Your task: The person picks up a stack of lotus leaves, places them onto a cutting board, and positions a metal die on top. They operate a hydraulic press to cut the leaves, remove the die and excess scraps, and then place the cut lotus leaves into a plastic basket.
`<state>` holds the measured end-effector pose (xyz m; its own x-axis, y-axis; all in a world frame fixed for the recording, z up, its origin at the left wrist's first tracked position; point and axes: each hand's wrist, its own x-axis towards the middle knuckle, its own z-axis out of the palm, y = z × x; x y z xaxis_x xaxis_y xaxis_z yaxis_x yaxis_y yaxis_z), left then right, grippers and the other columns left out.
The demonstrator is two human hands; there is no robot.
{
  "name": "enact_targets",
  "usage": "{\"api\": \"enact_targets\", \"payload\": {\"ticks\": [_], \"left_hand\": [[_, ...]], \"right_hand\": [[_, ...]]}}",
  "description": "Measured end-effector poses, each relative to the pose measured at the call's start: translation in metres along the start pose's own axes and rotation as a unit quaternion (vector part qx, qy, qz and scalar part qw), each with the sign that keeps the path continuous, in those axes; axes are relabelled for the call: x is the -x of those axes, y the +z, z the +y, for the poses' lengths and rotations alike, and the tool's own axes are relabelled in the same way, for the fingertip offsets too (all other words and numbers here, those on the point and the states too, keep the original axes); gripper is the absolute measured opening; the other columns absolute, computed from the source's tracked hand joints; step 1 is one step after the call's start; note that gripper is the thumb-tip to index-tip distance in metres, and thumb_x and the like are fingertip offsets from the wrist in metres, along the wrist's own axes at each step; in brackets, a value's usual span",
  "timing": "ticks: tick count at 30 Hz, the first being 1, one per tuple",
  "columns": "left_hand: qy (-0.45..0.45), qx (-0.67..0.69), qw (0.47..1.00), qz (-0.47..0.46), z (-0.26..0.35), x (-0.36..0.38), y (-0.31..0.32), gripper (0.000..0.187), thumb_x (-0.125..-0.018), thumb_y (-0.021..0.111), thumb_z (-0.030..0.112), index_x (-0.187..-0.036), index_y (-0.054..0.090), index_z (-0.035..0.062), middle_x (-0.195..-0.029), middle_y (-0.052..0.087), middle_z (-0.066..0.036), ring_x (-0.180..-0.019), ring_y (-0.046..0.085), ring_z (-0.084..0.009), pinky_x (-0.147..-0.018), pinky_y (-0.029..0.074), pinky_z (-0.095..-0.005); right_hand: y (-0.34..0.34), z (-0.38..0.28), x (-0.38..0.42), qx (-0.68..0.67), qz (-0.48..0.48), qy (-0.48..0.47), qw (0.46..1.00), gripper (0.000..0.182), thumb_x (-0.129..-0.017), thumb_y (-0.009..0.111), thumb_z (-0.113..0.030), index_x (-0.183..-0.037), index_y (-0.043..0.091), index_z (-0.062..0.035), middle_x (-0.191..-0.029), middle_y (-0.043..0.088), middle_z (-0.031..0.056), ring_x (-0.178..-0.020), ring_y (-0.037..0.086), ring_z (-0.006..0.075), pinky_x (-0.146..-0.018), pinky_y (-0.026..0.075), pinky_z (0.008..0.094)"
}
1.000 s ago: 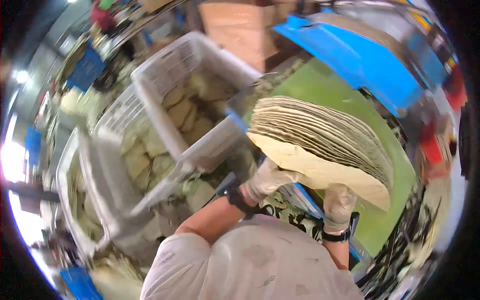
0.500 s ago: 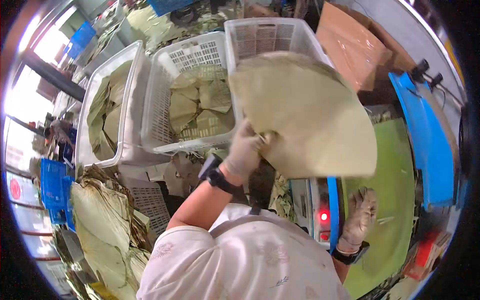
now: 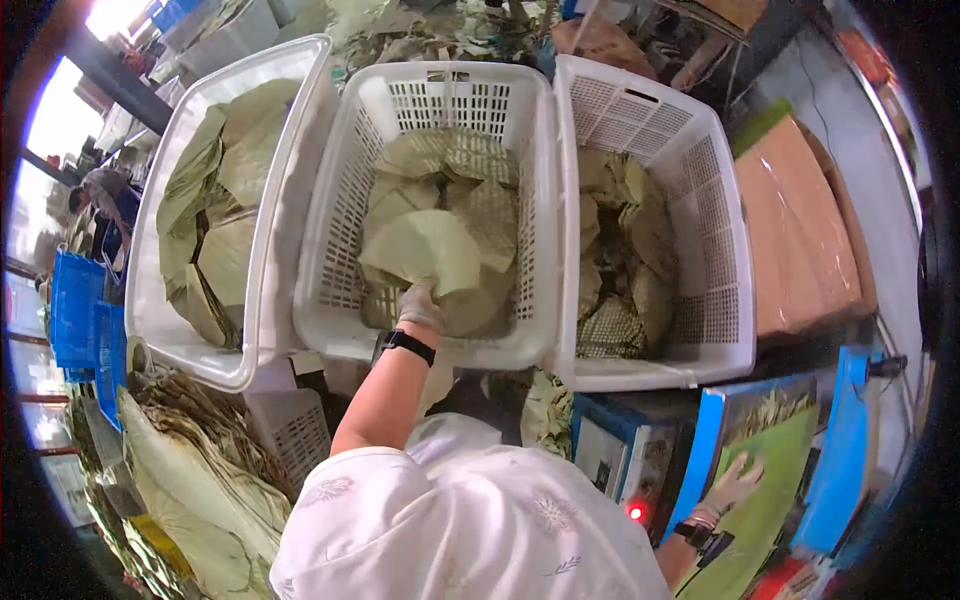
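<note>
My gloved left hand reaches into the middle white basket, its fingers closed on the narrow end of a fan-shaped, pale green dried lotus leaf. Under and around that leaf lie more leaves of the same kind, arranged in a ring against the basket walls. Off to the lower right, my gloved right hand rests at a green flat surface between blue side panels. Its fingers are spread, and I see nothing held in them.
White baskets with leaves flank the middle one, on the left and right. A cardboard box stands far right. A stack of large leaves lies lower left, near blue crates. A person bends in the left background.
My left hand has carried the folded leaf from above the right basket down into the middle basket. The view has shifted to the right. My right hand stays by the green surface, fingers now more spread.
</note>
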<state>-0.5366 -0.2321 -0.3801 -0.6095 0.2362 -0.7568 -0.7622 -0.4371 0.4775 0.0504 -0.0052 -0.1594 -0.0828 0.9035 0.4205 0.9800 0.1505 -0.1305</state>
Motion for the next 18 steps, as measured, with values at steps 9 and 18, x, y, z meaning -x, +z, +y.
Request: {"api": "enact_targets", "payload": {"ticks": [9, 18], "left_hand": [[0.183, -0.137, 0.973, 0.021, 0.048, -0.132, 0.020, 0.057, -0.099, 0.063, 0.029, -0.151, 0.046, 0.0132, -0.142, 0.058, -0.015, -0.124, 0.057, -0.0304, -0.093, 0.054, -0.0489], [0.120, 0.005, 0.992, 0.027, 0.079, -0.091, 0.032, 0.046, -0.096, 0.067, 0.012, -0.140, 0.054, 0.0081, -0.127, 0.064, -0.008, -0.118, 0.060, -0.0270, -0.092, 0.056, -0.0476]], "right_hand": [[0.000, -0.013, -0.005, 0.122, -0.047, 0.044, 0.990, 0.050, -0.108, 0.047, -0.037, -0.136, 0.056, 0.0036, -0.141, 0.055, 0.0257, -0.130, 0.051, 0.0427, -0.112, 0.037, 0.0499], [0.009, -0.094, -0.032, 0.032, -0.035, -0.024, 0.999, 0.044, -0.105, 0.053, -0.029, -0.134, 0.057, 0.0038, -0.140, 0.056, 0.0256, -0.130, 0.051, 0.0410, -0.113, 0.038, 0.0483]]}}
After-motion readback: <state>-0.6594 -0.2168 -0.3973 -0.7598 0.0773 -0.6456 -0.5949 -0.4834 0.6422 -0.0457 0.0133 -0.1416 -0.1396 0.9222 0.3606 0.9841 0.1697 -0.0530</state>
